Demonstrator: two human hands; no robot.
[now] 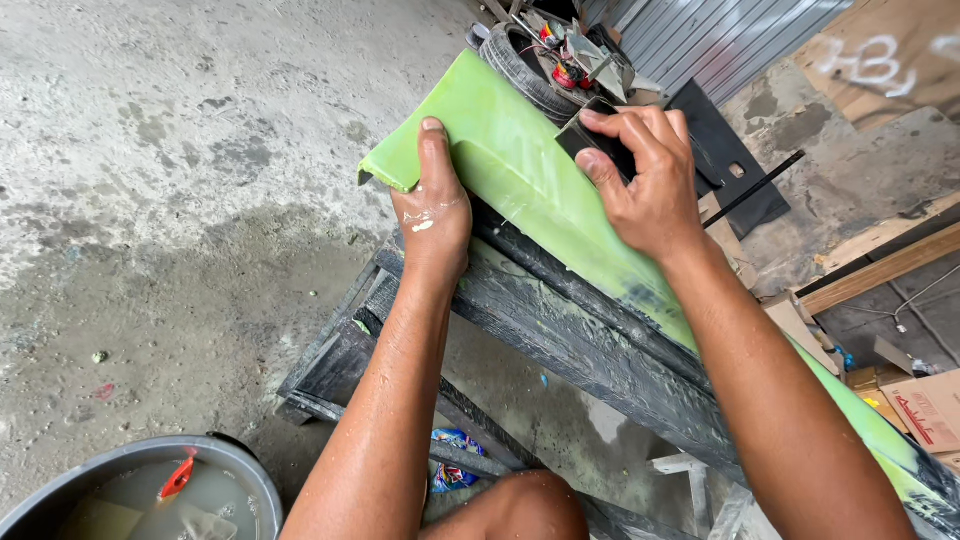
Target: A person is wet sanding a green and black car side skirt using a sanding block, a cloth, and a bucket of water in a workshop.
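Note:
A long light-green plastic panel point(520, 170) lies wet along a black, paint-stained wooden bench point(590, 350). My left hand point(432, 215) grips the panel's near-left edge, thumb lying up along the curved flap. My right hand point(645, 180) presses a small dark sanding pad point(582, 135) flat on the panel's upper face, fingers curled over it. The panel's far right end runs down past my right forearm toward the frame's corner.
A grey bucket point(250, 470) of murky water with a red object floating stands at lower left. A tyre point(525, 70) with wires and scraps sits behind the panel. Black metal plate point(725, 150), a thin rod, wooden planks and cardboard boxes point(925, 405) crowd the right. Concrete floor point(180, 180) spreads left.

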